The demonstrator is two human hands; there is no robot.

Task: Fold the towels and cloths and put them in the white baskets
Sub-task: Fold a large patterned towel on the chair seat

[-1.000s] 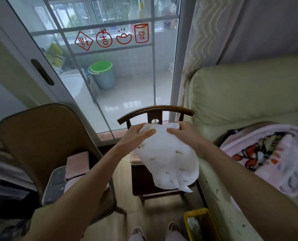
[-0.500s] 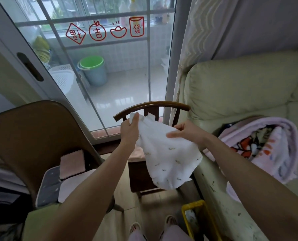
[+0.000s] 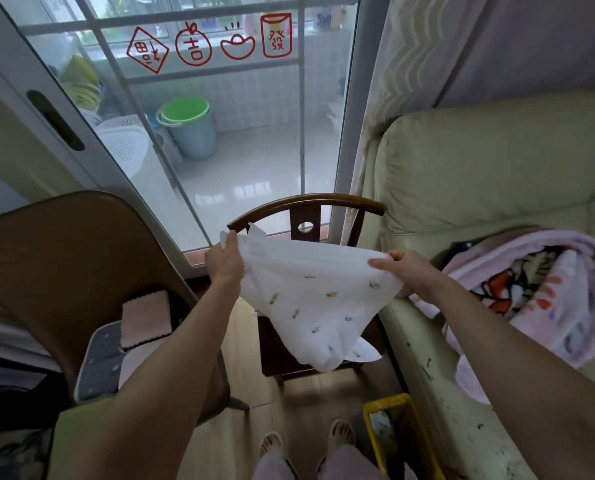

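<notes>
The left hand point(image 3: 224, 262) and right hand point(image 3: 408, 271) each pinch an upper corner of the white speckled cloth point(image 3: 315, 299) — stretched between them in mid-air, its lower point hanging over the wooden chair point(image 3: 306, 206), left of the sofa point(image 3: 497, 168).

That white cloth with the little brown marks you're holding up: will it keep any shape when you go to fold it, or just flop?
Probably floppy: the white cloth sags to a point below where the left hand and right hand pinch its top edge. It looks thin and light, as fingertips alone carry it. Folds may not hold in the air; laying it on a flat surface would likely help.
</notes>
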